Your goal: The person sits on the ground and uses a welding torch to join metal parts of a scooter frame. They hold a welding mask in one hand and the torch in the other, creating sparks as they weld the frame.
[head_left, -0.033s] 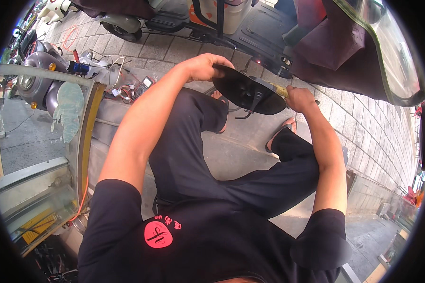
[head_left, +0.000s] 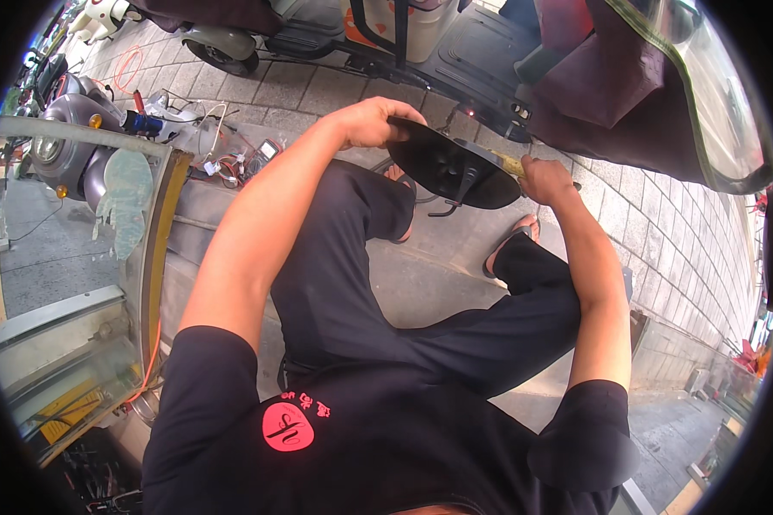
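My left hand (head_left: 374, 120) grips the left rim of a black oval plastic panel (head_left: 455, 167), holding it up over my knees. The panel's ribbed underside, with a thin black bracket, faces me. My right hand (head_left: 545, 180) is closed around a yellow-handled tool (head_left: 508, 163) at the panel's right edge; the tool's tip is hidden behind the panel. I sit in black trousers, with sandalled feet (head_left: 511, 245) on the paving below the panel.
An electric scooter's dark footboard (head_left: 464, 51) and a maroon cover (head_left: 627, 94) stand just beyond the panel. A glass cabinet (head_left: 77, 257) is at my left. Near it on the brick pavement lie a meter and loose wires (head_left: 253, 159). A grey scooter (head_left: 69, 112) is at the far left.
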Tool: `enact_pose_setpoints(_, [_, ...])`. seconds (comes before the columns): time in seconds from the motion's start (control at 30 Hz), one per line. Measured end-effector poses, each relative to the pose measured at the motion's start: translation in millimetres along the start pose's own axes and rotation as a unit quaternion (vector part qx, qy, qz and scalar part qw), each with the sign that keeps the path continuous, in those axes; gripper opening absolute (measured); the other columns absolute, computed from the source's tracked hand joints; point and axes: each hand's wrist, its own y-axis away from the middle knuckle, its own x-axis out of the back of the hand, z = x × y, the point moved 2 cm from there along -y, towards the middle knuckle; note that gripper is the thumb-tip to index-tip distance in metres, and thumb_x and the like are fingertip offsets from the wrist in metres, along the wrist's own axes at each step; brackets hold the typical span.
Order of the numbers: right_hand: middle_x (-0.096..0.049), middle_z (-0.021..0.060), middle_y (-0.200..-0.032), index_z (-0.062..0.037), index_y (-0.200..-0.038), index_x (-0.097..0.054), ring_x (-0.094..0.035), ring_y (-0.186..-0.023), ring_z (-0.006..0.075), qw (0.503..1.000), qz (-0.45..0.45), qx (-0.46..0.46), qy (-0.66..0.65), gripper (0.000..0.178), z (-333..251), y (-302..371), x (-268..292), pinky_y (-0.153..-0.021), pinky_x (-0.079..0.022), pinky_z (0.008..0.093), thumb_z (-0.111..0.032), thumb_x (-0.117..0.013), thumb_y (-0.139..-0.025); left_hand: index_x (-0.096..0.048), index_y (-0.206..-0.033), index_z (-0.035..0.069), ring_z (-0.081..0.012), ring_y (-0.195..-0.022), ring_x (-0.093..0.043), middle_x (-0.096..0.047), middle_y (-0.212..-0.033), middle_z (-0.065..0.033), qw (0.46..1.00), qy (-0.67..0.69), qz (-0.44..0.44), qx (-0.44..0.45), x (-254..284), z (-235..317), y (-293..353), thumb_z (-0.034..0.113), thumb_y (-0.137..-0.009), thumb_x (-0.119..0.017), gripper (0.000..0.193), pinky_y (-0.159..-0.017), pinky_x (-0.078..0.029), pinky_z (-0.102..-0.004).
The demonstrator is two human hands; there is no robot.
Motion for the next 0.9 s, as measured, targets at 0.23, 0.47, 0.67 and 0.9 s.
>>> enact_pose_setpoints(0.23, [-0.075, 0.0211, -0.101, -0.0014, -0.114, -0.059, -0.073, -0.097, 0.0412, 1.0, -0.002, -0.011, -0.006, 0.033, -1.2, 1.1, 3.6, -0.088, -0.056, 0.0499, -0.026, -0.066, -0.093, -0.072, -0.127, 0.012, -0.0119, -0.101, -0.067, -0.073, -0.112, -0.0002, 0.999, -0.013, 0.01, -0.031, -3.5, 9.0, 3.2, -0.002, -0.099, -0.063, 0.033, -0.088, -0.054, -0.0304])
enact_pose_setpoints(0.47, [-0.075, 0.0224, -0.101, -0.0007, -0.113, -0.059, -0.072, -0.098, 0.0411, 1.0, 0.001, -0.013, -0.021, 0.032, -0.7, -4.5, 0.9, -0.088, -0.056, 0.05, -0.021, -0.067, -0.089, -0.074, -0.124, 0.015, -0.0094, -0.095, -0.063, -0.071, -0.11, 0.0025, 0.999, 0.008, 0.033, -0.032, -3.5, 9.7, 3.4, -0.001, -0.099, -0.064, 0.031, -0.079, -0.053, -0.0276])
enact_pose_setpoints(0.67, [-0.075, 0.0224, -0.103, -0.0014, -0.111, -0.06, -0.073, -0.1, 0.0388, 0.999, 0.029, -0.005, -0.014, 0.032, 4.4, -14.0, -13.5, -0.088, -0.057, 0.0487, -0.015, -0.07, -0.083, -0.074, -0.124, 0.016, -0.0086, -0.095, -0.064, -0.072, -0.109, 0.004, 0.999, 0.027, 0.029, -0.034, -1.2, 4.8, -0.7, -0.001, -0.099, -0.064, 0.031, -0.079, -0.052, -0.0276])
enact_pose_setpoints(0.9, [-0.076, 0.0201, -0.1, 0.0002, -0.127, -0.06, -0.074, -0.098, 0.037, 1.0, -0.003, 0.01, -0.002, 0.046, 8.6, -12.7, -11.0, -0.086, -0.058, 0.0477, -0.023, -0.067, -0.087, -0.073, -0.125, 0.016, -0.0089, -0.097, -0.065, -0.072, -0.11, 0.0041, 0.998, 0.026, 0.03, -0.049, -2.6, 7.6, -2.2, 0.002, -0.099, -0.066, 0.03, -0.08, -0.054, -0.0274])
